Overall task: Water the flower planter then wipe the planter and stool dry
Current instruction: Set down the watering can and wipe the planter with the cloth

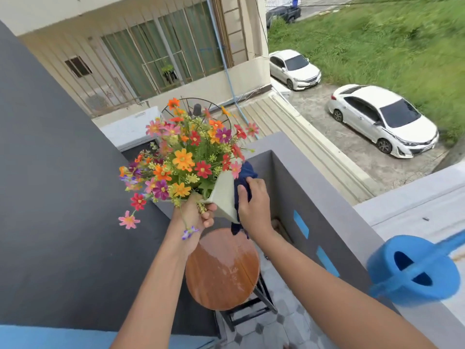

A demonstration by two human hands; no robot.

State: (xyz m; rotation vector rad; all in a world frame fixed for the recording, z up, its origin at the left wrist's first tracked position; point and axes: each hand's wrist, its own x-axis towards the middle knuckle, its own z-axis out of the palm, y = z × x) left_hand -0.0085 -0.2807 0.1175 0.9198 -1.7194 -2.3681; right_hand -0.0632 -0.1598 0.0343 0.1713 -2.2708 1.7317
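A person stands on a high balcony, seen from their own head looking down. The left hand [195, 217] is clamped around the near rim and side of a pale planter [222, 195] full of bright flowers [183, 159], holding it tilted in the air above a round wooden stool [222, 269], clear of the seat. The right hand [254, 205] is closed on a dark blue cloth [242, 183], pressing it against the planter's right side. The main risk, as a judgement: the planter is wet, tilted and held by one hand only, so a firm wipe could push it out of the grip; it would drop onto the stool or floor, or spill. It is also close to the grey balcony wall [302, 177], with a roof and parked cars [382, 119] far below, so a slip to the right could send it over. The stool seat shines with water, so it looks not yet wiped and would be slippery to set the planter on. A blue watering can [412, 270] sits on the wall top at the near right, near the edge, where an elbow might knock it. The floor is grey patterned tile [289, 326]; a dark wall stands left.
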